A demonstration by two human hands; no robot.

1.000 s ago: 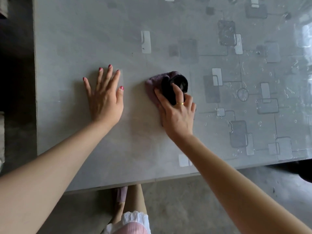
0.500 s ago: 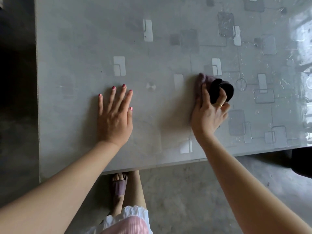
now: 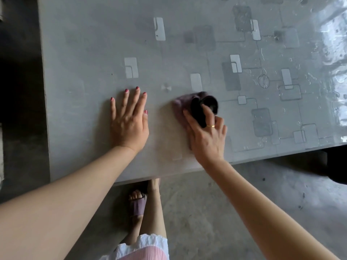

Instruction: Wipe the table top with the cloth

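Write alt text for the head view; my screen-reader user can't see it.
A right hand presses a bunched purple and black cloth onto a grey patterned table top, while the left hand rests flat beside it, fingers spread.

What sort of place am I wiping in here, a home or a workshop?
Probably a home, perhaps a dining area, though that is a guess. The grey table wears a glossy cover printed with squares, the floor is bare concrete, and the person wears a mauve open-toed slipper. The right hand presses a mauve-and-black cloth.
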